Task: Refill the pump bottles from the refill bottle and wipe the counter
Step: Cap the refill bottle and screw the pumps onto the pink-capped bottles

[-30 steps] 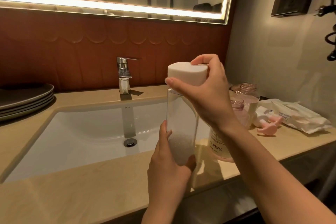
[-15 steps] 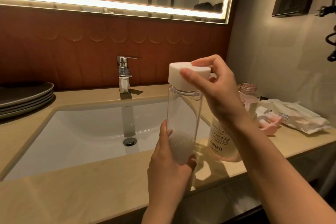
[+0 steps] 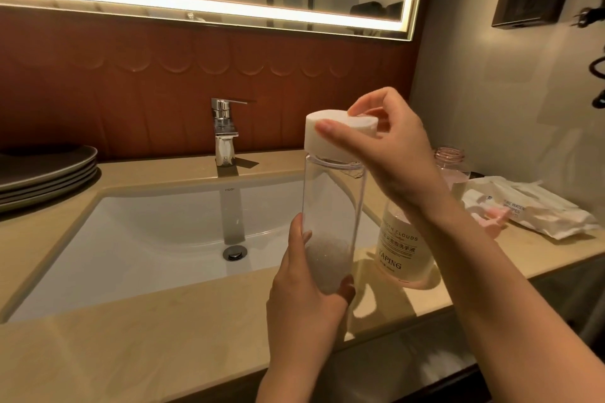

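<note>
The left hand (image 3: 304, 301) was wrapped around the bottom of the clear refill bottle (image 3: 330, 206), holding it straight up over the counter (image 3: 131, 353) so it would not wobble. Above those fingers, the right hand (image 3: 393, 157) pinched the white cap (image 3: 334, 137) with thumb and fingertips, I think to twist it. Under the right wrist stood a labelled pump bottle (image 3: 402, 249), and past the right fingers a pink pump bottle (image 3: 450, 163) waited with its top off, probably for filling.
</note>
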`<act>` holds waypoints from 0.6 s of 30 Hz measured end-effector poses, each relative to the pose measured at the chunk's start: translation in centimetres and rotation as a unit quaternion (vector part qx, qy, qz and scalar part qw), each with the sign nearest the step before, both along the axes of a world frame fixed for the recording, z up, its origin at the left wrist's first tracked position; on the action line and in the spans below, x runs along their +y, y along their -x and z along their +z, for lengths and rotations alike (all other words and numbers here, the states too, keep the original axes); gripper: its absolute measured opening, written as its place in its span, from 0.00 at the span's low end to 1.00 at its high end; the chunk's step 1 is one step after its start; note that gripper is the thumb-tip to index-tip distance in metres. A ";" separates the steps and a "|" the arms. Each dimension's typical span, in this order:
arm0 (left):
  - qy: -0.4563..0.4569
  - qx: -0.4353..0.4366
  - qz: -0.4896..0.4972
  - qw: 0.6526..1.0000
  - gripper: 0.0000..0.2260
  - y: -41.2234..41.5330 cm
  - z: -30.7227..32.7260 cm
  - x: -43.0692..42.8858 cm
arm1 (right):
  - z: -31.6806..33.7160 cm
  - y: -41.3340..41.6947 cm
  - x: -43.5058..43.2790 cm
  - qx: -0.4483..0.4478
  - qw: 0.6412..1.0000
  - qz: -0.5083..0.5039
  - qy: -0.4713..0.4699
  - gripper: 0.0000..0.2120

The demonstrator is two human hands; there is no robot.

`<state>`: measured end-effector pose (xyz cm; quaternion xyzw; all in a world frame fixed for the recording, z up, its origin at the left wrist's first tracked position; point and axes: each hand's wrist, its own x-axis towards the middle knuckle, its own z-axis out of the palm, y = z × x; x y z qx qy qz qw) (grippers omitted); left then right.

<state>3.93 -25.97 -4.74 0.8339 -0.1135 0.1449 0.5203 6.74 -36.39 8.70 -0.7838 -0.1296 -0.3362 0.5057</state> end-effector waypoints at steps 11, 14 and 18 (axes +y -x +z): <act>-0.011 -0.027 0.010 1.000 0.46 0.0 -0.1 0.1 | -0.3 -0.4 -1.2 0.050 0.987 0.150 -0.023 0.18; -0.018 -0.027 0.011 0.999 0.47 0.0 -0.2 0.1 | 0.0 -0.3 -0.9 0.050 0.991 0.113 -0.042 0.21; -0.014 -0.019 0.008 1.000 0.47 0.0 -0.2 0.0 | -0.4 -0.5 0.0 0.035 0.997 0.060 0.015 0.26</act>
